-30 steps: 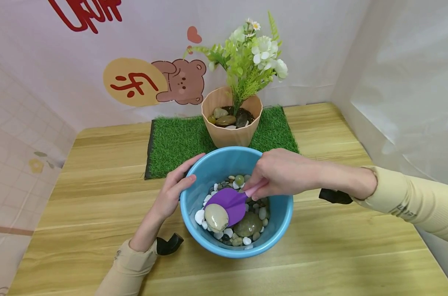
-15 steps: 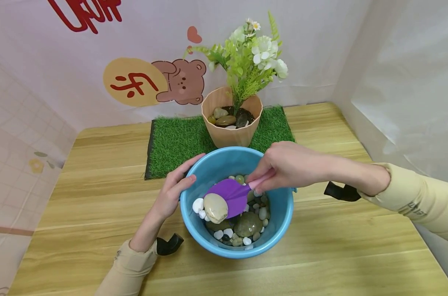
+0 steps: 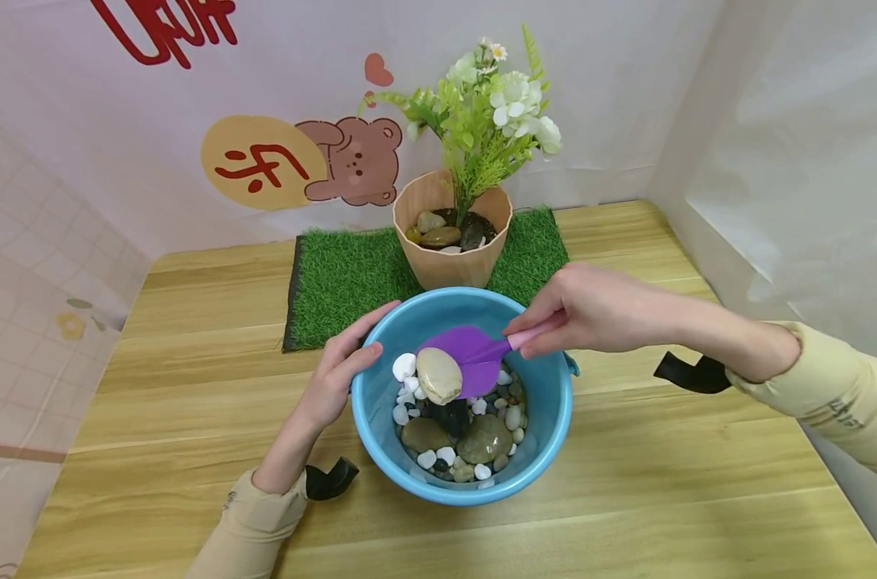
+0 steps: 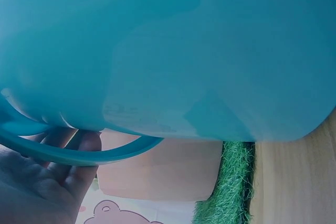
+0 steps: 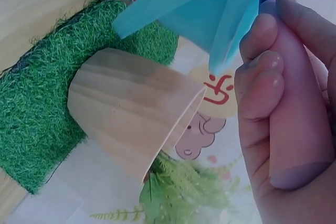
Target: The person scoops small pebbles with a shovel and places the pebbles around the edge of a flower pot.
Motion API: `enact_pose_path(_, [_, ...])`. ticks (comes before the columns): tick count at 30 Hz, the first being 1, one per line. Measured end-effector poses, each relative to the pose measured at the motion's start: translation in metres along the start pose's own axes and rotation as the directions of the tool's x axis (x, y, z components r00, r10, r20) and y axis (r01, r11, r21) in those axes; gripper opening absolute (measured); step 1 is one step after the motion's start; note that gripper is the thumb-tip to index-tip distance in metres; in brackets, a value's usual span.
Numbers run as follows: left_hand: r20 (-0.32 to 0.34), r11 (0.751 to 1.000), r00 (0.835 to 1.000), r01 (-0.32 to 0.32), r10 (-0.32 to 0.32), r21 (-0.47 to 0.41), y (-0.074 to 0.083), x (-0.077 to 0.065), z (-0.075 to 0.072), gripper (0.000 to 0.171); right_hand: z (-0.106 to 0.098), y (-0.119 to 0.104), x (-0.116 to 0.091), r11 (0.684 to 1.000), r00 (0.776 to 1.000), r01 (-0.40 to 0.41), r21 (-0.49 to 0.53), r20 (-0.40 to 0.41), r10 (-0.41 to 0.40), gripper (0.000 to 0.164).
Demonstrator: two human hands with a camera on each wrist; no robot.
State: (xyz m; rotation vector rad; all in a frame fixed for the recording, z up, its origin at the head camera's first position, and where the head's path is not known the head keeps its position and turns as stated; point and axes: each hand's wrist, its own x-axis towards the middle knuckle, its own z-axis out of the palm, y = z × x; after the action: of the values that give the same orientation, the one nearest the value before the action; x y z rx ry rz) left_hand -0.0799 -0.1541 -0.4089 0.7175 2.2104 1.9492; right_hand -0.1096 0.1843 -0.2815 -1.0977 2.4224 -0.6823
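A blue bucket (image 3: 380, 462) stands on the table with pebbles and larger stones in its bottom. My right hand (image 3: 590, 310) grips the pink handle (image 5: 296, 108) of a purple toy shovel (image 3: 482, 374), fingers wrapped round it in the right wrist view. On the shovel's blade, raised above the bucket's contents, lie a big cream stone (image 3: 439, 375) and several white pebbles (image 3: 405, 367). My left hand (image 3: 333, 374) holds the bucket's left rim, thumb over the edge and fingers outside. The left wrist view shows those fingers between the bucket's wall and its bail handle (image 4: 79, 156).
Behind the bucket, a peach flowerpot (image 3: 453, 265) with soil, stones and white flowers stands on an artificial grass mat (image 3: 344, 281). Black wrist fittings (image 3: 331, 480) hang by both sleeves. A printed cloth (image 3: 590, 104) backs the table.
My right hand has lifted the toy shovel and drawn it right and back, carrying the cream stone and white pebbles up. Stones beneath have come into view. My left hand has stayed put.
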Motion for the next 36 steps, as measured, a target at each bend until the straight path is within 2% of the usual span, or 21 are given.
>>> enact_pose_path(6, [-0.002, 1.0, 1.0, 0.013, -0.013, -0.004, 0.0, -0.001, 0.0, 0.056, -0.007, 0.003, -0.002, 0.998, 0.997, -0.067, 0.009, -0.039, 0.067, 0.025])
enact_pose_path(17, [0.001, 1.0, 1.0, 0.002, -0.002, -0.007, -0.001, -0.001, -0.001, 0.056, -0.017, 0.014, 0.001, 0.992, 0.984, -0.124, -0.022, -0.133, 0.12, 0.022])
enact_pose_path(26, [-0.001, 1.0, 1.0, 0.012, -0.012, -0.01, -0.001, -0.001, -0.001, 0.057, -0.03, 0.022, 0.01, 0.975, 0.958, -0.218, -0.038, -0.199, 0.206, 0.024])
enact_pose_path(36, [0.009, 1.0, 1.0, -0.008, 0.008, -0.012, -0.002, 0.0, -0.001, 0.056, -0.04, 0.035, 0.028, 0.957, 0.928, -0.283, -0.061, -0.271, 0.257, 0.026])
